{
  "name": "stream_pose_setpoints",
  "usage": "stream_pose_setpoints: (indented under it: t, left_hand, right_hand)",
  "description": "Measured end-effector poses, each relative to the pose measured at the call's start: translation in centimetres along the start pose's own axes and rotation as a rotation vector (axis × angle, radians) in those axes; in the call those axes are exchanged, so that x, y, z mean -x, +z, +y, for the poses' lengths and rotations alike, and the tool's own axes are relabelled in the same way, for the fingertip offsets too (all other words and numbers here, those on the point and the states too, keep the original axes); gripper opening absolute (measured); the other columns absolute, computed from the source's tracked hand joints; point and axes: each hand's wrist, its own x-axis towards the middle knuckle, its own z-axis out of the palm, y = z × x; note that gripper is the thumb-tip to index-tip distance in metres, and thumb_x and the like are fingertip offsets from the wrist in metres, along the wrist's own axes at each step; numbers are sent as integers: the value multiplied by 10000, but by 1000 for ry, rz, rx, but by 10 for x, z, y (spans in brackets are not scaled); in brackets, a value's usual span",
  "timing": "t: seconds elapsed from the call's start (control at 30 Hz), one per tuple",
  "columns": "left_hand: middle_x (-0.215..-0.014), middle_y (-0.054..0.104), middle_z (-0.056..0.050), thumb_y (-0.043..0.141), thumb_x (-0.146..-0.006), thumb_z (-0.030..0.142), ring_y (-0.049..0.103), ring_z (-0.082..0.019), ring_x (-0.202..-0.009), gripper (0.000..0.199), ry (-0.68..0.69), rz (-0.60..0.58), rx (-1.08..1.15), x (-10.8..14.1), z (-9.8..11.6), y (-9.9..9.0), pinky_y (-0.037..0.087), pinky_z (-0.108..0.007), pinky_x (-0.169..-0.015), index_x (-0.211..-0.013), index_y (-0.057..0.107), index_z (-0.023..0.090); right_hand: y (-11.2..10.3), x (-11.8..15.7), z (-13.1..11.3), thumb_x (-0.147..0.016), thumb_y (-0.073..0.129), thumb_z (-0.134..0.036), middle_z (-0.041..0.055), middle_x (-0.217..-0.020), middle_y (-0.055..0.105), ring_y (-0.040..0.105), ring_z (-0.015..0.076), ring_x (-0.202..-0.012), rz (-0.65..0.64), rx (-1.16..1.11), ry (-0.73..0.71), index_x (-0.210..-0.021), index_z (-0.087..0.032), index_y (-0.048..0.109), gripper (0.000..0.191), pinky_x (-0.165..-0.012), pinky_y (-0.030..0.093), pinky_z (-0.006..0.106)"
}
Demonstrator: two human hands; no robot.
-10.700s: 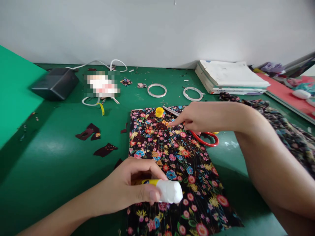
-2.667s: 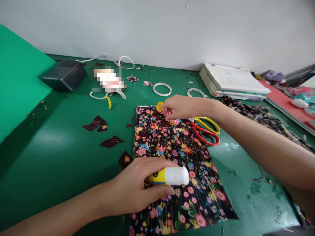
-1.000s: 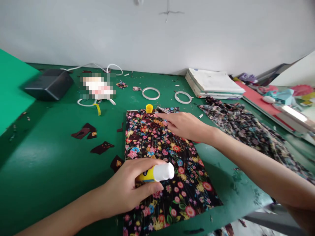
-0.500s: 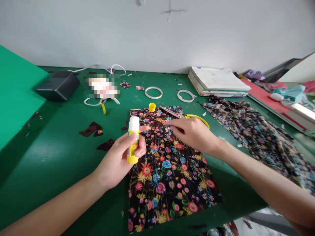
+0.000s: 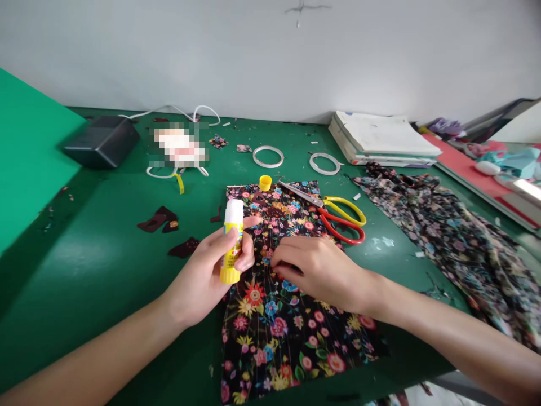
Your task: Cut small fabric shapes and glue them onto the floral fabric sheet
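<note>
My left hand [image 5: 207, 270] grips an uncapped yellow glue stick [image 5: 231, 254] upright, its white top pointing up. Beneath both hands lies a black floral cloth [image 5: 291, 349] on the green table. My right hand [image 5: 313, 268] rests over the middle of the cloth with fingers curled together; whether anything is pinched there is hidden. Near the cloth's far edge sit the yellow cap [image 5: 265, 182] and a brown flower-shaped piece [image 5: 276, 211]. Scissors [image 5: 342, 217] with red and yellow handles lie partly on the cloth, beyond my right hand.
Dark brown scraps [image 5: 183, 247] lie left of the cloth. Two white rings [image 5: 268, 157], a stack of books [image 5: 384, 138] and a black box [image 5: 101, 142] are farther back. A crumpled floral fabric [image 5: 448, 242] covers the right side of the green table [image 5: 105, 282].
My right hand has moved toward me, from near the brown piece to the cloth's middle, uncovering the scissors' handles. My left hand still holds the glue stick. The view has shifted slightly.
</note>
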Motion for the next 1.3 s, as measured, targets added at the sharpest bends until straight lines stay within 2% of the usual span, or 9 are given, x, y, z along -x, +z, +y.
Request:
stream_pose_setpoints:
  t: [0.13, 0.27, 0.4, 0.53, 0.7, 0.77, 0.93, 1.07, 1.3]
  left_hand:
    - [-700, 567, 13, 730, -900, 365, 451, -76, -579, 303, 38, -15, -92, 3, -1, 2, 407, -208, -569, -1127, 735, 164]
    - [-707, 603, 11, 707, -913, 393, 464, -88, -564, 342, 37, -62, -433, 14, -5, 6, 383, -230, -553, -1191, 703, 193]
    - [-691, 603, 2, 661, -919, 413, 449, -108, -557, 347, 0, -61, -608, 23, -4, 14, 378, -262, -553, -1169, 708, 177]
    - [-678, 590, 2, 661, -901, 405, 449, -119, -557, 303, 18, -72, -663, 24, -2, 18, 359, -274, -544, -1092, 714, 176]
    - [-671, 583, -9, 657, -903, 419, 432, -124, -571, 249, 41, -107, -667, 22, -3, 15, 333, -277, -541, -858, 673, 175]
    - [-672, 585, -8, 655, -901, 422, 430, -120, -566, 257, 30, -117, -678, 23, -4, 14, 316, -277, -535, -813, 651, 181]
    - [-669, 584, -4, 657, -893, 430, 429, -129, -570, 240, 11, -125, -678, 23, -4, 14, 279, -286, -538, -885, 664, 190]
    - [-673, 565, -5, 663, -890, 436, 406, -126, -579, 280, 3, -145, -664, 23, -4, 13, 275, -285, -546, -757, 649, 190]
    - [-662, 554, 0, 704, -859, 340, 395, -128, -580, 196, 11, -185, -616, 22, -4, 14, 285, -264, -539, -730, 670, 197]
  right_hand:
    - [-18, -1, 3, -885, 660, -99, 14, -836, 720, 648, 116, -730, 91, -170, 67, -875, -143, 719, 74, -654, 480, 247]
    - [-53, -11, 3, -877, 720, -222, -44, -710, 690, 588, 54, -603, 116, -368, 134, -819, -179, 719, 72, -538, 440, 174]
    - [-75, -29, -1, -744, 830, -182, -55, -661, 660, 533, 42, -555, 2, -893, 277, -744, -175, 698, 132, -486, 408, 162]
    - [-71, -39, -3, -812, 784, -215, -57, -631, 644, 510, 29, -543, -189, -1081, 249, -731, -172, 687, 134, -486, 397, 147]
    - [-64, -40, 1, -779, 816, -201, -53, -669, 637, 542, 39, -588, -180, -1043, 250, -753, -170, 618, 202, -497, 394, 141]
    - [-65, -40, 4, -789, 821, -260, -58, -660, 613, 518, 37, -557, -202, -1080, 269, -774, -170, 590, 248, -457, 359, 140]
    - [-69, -41, 11, -878, 746, -402, -57, -648, 585, 515, 29, -496, -257, -1179, 298, -807, -143, 607, 303, -386, 282, 137]
    - [-66, -40, 12, -887, 742, -346, -39, -688, 641, 560, 32, -518, -412, -1205, 277, -839, -134, 641, 240, -374, 308, 118]
    - [-57, -41, 14, -813, 824, -298, -28, -676, 693, 635, 48, -543, -451, -1351, 289, -816, -124, 672, 232, -363, 335, 94]
